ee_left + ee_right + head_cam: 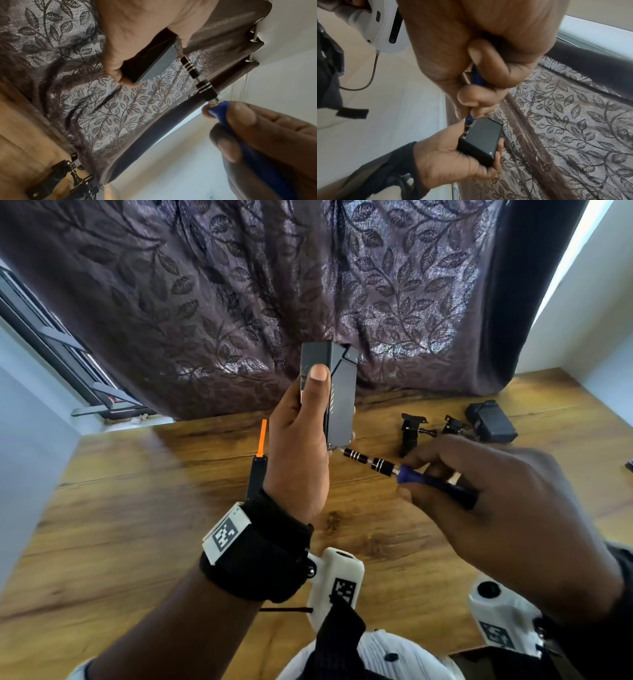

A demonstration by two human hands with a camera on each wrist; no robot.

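1. Dark box [342,398] — held clear of the table [137,508], upright, its long axis running up and away from the person.
2. Left hand [298,457] — wrapped round the box's lower half; the thumb lies flat up one long face and the fingers curl behind the far side. Firm hold.
3. Right hand [507,501] — lower and to the right of the box, fingers curled, thumb and fingertips pinching the blue handle of the screwdriver [382,465].
4. Screwdriver, black knurled shaft. It slants up and leftward from the right hand to the box's near end.
5. End panel [485,135], striped finish. The bit sits at one corner of it, apparently on a screw there, while a second corner screw [491,153] shows uncovered.
6. Governing relation, as judged: shaft and box are roughly in line, so turning depends on the left hand keeping that end turned toward the right.
7. On the table beyond lie black mounts [411,436], a black pouch [491,422] and an orange-tipped tool [263,438].
8. Leaf-patterned curtain [239,285] behind.
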